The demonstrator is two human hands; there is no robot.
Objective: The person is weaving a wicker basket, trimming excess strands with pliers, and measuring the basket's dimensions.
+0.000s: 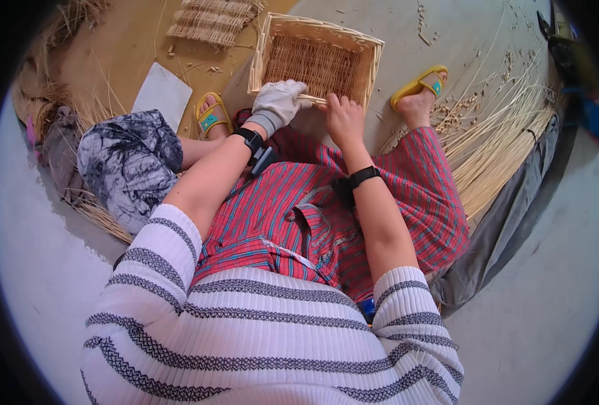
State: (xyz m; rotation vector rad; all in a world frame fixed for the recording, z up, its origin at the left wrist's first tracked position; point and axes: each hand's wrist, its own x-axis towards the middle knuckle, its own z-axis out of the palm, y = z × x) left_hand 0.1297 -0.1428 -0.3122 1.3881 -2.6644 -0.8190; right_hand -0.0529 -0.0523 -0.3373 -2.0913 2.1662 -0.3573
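Observation:
A rectangular wicker basket point(375, 59) with a dark woven bottom and pale rim stands in front of me, its open side facing up. My left hand point(280, 102), in a whitish work glove, is closed over the near rim toward the left corner. Bare, my right hand point(345, 120) pinches the same near rim farther right, the thumb and fingertips on the wicker. Any loose strand between the right fingers is too small to make out. Both wrists wear black straps.
Long pale wicker strands point(499, 169) lie in a bundle on grey cloth at the right. A flat woven panel point(208, 21) lies at the far left, near a white sheet point(162, 96). Patterned dark-and-white fabric point(131, 165) sits left of me. Small cut scraps litter the floor.

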